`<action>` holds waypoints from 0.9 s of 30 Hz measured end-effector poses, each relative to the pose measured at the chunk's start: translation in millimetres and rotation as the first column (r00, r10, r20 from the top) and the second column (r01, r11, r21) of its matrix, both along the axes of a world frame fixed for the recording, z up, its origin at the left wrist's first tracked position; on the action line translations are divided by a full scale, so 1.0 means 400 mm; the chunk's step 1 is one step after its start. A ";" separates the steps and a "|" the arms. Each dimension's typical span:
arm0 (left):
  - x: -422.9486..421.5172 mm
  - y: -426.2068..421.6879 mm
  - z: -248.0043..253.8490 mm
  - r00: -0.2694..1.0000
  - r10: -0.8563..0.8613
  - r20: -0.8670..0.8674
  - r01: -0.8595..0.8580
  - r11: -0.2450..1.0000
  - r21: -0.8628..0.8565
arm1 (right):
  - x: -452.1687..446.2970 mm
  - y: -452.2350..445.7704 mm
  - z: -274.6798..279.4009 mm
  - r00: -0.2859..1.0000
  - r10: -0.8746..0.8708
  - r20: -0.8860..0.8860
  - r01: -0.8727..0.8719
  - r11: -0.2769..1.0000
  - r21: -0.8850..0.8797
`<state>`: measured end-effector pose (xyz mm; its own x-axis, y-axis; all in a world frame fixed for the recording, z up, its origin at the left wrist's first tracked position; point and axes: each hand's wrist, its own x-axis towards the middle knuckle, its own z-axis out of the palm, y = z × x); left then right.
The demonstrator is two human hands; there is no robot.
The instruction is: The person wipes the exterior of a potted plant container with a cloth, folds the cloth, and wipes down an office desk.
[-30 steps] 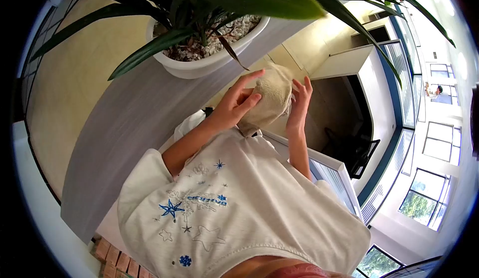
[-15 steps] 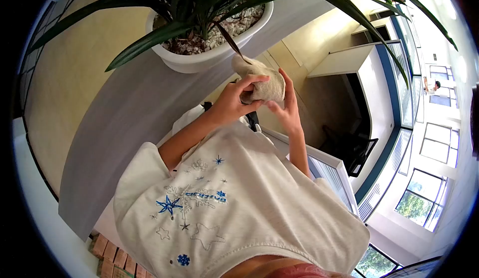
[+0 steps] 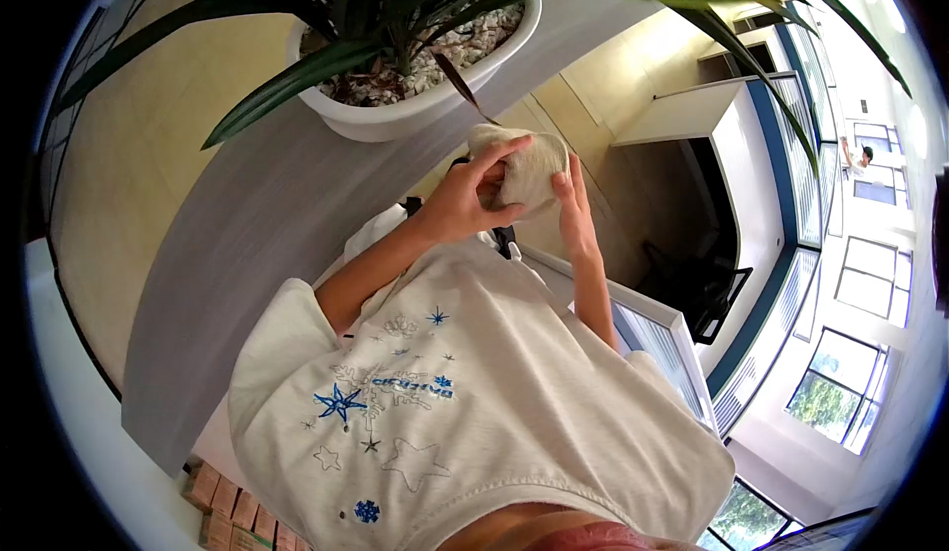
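A bunched beige cloth [image 3: 534,173] is held up between both hands, in front of my chest and just beyond the edge of the grey counter [image 3: 237,225]. My left hand [image 3: 473,193] is closed around its left side, with some fingertips hidden in its folds. My right hand [image 3: 576,203] presses on its right side, thumb in front and the other fingers partly behind. Close above the cloth, the brown tip of a drooping leaf [image 3: 457,82] reaches down from the potted plant [image 3: 400,42].
The white oval pot [image 3: 381,124], filled with pebbles, stands on the counter, its long green leaves arching overhead. Beyond it on the right are a white cabinet [image 3: 682,116] and a black chair [image 3: 717,304]. A person [image 3: 858,159] is far off at right. Brown boxes [image 3: 222,502] lie low at left.
The cloth has turned a little and its bunched shape differs. My right thumb has moved up and right along it, and my left fingers have shifted slightly.
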<state>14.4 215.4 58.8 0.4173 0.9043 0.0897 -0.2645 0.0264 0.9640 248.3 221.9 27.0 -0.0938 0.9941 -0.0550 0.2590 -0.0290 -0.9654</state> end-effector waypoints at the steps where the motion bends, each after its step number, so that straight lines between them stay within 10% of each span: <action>1: 0.003 0.002 0.002 1.000 0.004 -0.013 -0.004 1.000 -0.018 | -0.020 -0.002 0.043 0.999 -0.018 -0.047 0.016 0.999 -0.040; 9: 0.027 0.020 -0.009 0.967 0.188 -0.170 -0.149 0.965 0.216 | -0.056 -0.011 0.106 0.953 -0.082 -0.290 0.074 0.997 -0.038; 15: 0.026 0.028 0.006 0.950 0.140 -0.278 -0.125 0.990 0.071 | -0.036 -0.005 0.151 0.945 0.059 -0.321 -0.061 0.998 0.004; 27: 0.013 0.014 -0.035 0.834 0.275 -0.479 -0.160 0.950 0.268 | -0.005 0.037 0.185 0.937 0.285 0.201 -0.253 0.953 -0.168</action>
